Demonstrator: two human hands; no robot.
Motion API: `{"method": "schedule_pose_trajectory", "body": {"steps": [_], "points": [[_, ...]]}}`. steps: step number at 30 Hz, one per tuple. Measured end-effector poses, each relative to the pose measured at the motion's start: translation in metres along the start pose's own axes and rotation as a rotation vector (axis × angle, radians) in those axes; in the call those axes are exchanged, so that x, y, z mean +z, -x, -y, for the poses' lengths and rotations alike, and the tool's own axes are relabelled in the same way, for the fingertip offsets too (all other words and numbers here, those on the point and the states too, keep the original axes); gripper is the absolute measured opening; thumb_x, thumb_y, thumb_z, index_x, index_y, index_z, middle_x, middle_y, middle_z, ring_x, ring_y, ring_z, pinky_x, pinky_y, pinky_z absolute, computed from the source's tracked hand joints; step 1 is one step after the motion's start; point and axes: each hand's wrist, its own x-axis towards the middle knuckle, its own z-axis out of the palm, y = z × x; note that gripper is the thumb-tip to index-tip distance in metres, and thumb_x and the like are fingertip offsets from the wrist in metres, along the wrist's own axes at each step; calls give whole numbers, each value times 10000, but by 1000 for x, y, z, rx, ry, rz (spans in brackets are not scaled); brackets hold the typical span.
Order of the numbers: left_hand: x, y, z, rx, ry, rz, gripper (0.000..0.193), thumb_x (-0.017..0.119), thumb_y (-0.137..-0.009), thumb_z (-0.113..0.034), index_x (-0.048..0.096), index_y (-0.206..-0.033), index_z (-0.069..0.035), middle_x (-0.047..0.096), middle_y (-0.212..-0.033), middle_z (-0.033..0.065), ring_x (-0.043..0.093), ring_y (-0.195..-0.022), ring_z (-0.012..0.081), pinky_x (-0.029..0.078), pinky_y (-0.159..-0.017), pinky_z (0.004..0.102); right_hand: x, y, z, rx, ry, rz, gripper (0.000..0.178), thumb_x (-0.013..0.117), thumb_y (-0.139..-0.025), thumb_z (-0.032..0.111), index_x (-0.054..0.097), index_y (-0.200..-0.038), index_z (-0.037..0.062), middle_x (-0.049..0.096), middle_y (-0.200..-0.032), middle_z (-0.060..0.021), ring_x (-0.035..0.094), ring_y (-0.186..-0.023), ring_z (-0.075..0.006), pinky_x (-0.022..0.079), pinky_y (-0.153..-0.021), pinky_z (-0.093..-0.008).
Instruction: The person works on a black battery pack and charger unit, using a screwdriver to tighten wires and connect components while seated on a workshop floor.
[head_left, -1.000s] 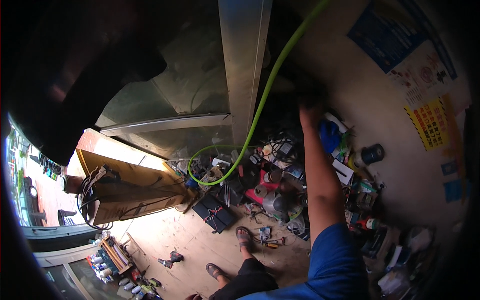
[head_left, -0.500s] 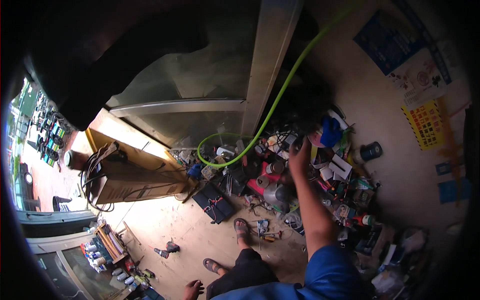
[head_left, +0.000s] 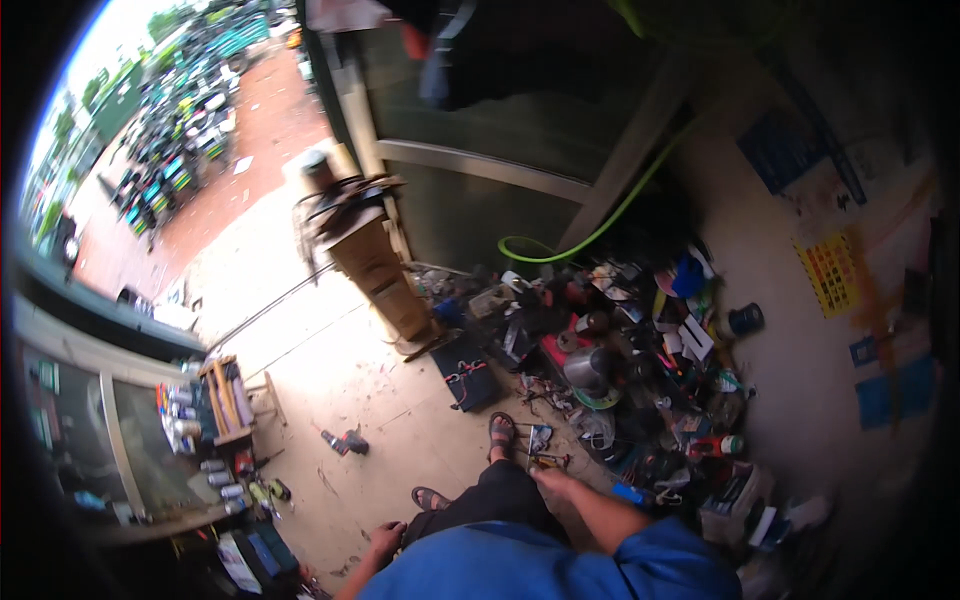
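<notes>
My left hand (head_left: 385, 540) hangs at my left thigh beside the black shorts, its fingers loosely apart and nothing visible in them. My right hand (head_left: 550, 480) is low in front of my right knee, above the floor; its fingers are too small and blurred to read. Close by it on the floor lie a few hand tools (head_left: 550, 460) and a small blue-and-white packet (head_left: 540, 437). Just beyond my foot sits a flat black case (head_left: 465, 375) with red cords across it. A grey metal pot-like piece (head_left: 590, 370) stands in the heap to the right.
A large heap of mixed parts runs along the right wall, with a dark blue can (head_left: 745, 319) beside it. A red-and-black cordless drill (head_left: 346, 441) lies on the floor. Ahead stands a tall cardboard box (head_left: 375, 270); a green hose (head_left: 620, 215) hangs by the glass door.
My right arm has come back from over the heap to near my knee. The view has turned left, showing more of the doorway and the yard outside.
</notes>
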Motion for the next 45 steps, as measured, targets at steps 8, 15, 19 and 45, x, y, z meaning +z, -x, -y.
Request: {"method": "schedule_pose_trajectory", "body": {"steps": [8, 15, 19, 45], "points": [[-60, 56, 255, 28, 48, -399, 480, 640, -932, -464, 742, -1226, -98, 721, -1214, 187, 695, -1104, 367, 539, -972, 441, 95, -70, 89, -612, 968, -51, 545, 560, -979, 522, 713, -1214, 55, 715, -1150, -204, 704, -978, -359, 554, -856, -452], [71, 164, 393, -547, 644, -532, 406, 573, -972, -427, 750, -1208, -147, 729, -1170, 161, 694, -1039, 361, 549, -938, 443, 247, -50, 199, -840, 1566, 486, 363, 665, -963, 358, 724, -1133, 43, 707, -1028, -112, 695, -785, -265, 570, -706, -373], [241, 206, 382, -628, 724, -481, 384, 574, -978, -410, 750, -1178, -135, 727, -1153, 161, 693, -1022, 353, 548, -921, 437, 335, -62, 277, -400, 1303, 604, 239, 712, -945, 267, 720, -1036, 46, 680, -911, -71, 682, -692, -233, 565, -611, -354], [290, 276, 628, -782, 915, -915, 259, 600, -922, -290, 739, -981, -80, 739, -1030, 180, 700, -931, 378, 562, -822, 501, 844, 106, 28, -1796, 2506, 1488, 137, 655, -857, 314, 688, -883, 184, 722, -907, -88, 708, -897, -342, 549, -667, -482]]}}
